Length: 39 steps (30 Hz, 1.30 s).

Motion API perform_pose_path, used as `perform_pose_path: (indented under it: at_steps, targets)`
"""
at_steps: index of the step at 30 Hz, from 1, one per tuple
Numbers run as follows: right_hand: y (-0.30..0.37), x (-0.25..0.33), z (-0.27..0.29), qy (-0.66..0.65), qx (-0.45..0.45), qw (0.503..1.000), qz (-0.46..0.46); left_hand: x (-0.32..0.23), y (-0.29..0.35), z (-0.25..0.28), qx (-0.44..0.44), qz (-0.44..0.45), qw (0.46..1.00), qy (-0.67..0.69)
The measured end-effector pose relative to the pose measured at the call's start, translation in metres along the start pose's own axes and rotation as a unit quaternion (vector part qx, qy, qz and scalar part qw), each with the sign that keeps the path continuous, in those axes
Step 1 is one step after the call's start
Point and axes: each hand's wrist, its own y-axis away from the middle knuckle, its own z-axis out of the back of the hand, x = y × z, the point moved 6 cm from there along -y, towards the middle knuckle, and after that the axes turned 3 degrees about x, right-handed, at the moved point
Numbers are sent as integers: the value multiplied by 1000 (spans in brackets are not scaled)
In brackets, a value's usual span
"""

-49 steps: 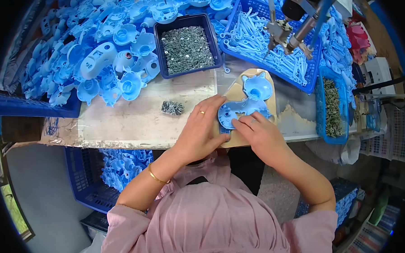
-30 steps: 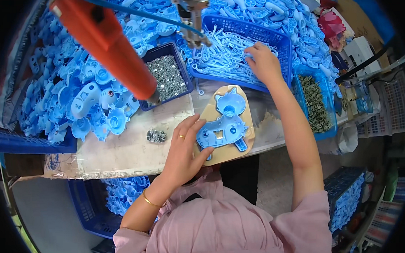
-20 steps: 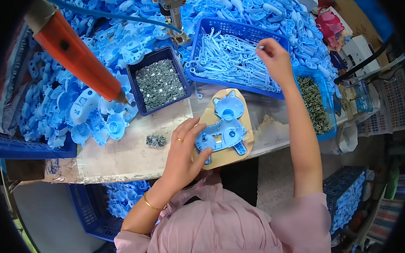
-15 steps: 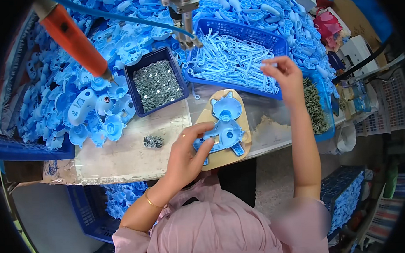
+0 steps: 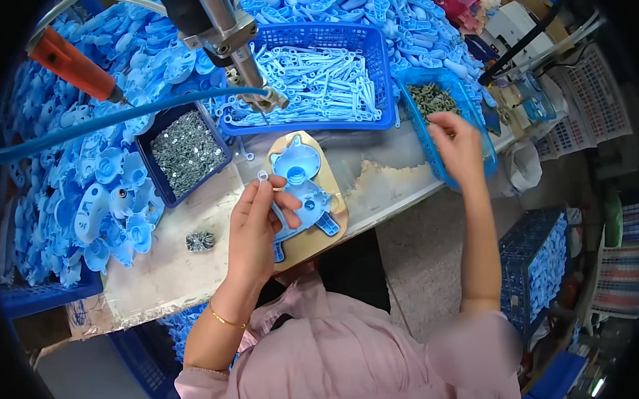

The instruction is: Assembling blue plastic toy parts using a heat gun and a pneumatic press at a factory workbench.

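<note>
My left hand (image 5: 252, 217) pinches a light-blue plastic link (image 5: 263, 175) with a ring at its end. It holds the link over the left side of a light-blue animal-shaped toy shell (image 5: 298, 158). That shell lies hollow side up on a tan fixture board (image 5: 331, 181) at the table's front edge. To the right, my right hand (image 5: 460, 147) dips its bent, closed fingers into a light-blue tray (image 5: 433, 155) of small dull-green metal parts (image 5: 433, 97). Whatever those fingertips hold is hidden.
A dark-blue basket (image 5: 384, 75) of links stands behind the board, and a navy bin (image 5: 166, 188) of small screws to its left. Above hang a metal-shafted tool (image 5: 219, 22) with a blue hose (image 5: 116, 116) and an orange screwdriver (image 5: 71, 64). Blue parts (image 5: 111, 166) heap around.
My right hand has moved from the link basket to the tray of metal parts. My left hand has lifted off the shell and now holds a link. The whole view has shifted.
</note>
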Motion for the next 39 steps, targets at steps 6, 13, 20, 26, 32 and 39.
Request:
perform_pose_path:
  at_steps: [6,13,20,26,32,39]
  targets:
    - [-31,-92,-13,221,67,971,-58,6,9,-21,66,17,997,-48]
    - [-36,-109,6,-78,-7,993,-86,-2,16,-9,44,-28,992,-115]
    - [24,85,-50,-266,220,937,48,-13,16,-16,120,-102,962,-221]
    - [66,140,-109,-387,397,828,-85,-10,23,-16,109,-50,969,-216]
    - [71,147,-112,-376,379,841,-86,-16,28,-12,76,-89,940,-321]
    - [70,148,-104,-349,366,859,-87,-22,32,-12,63,-139,910,-385]
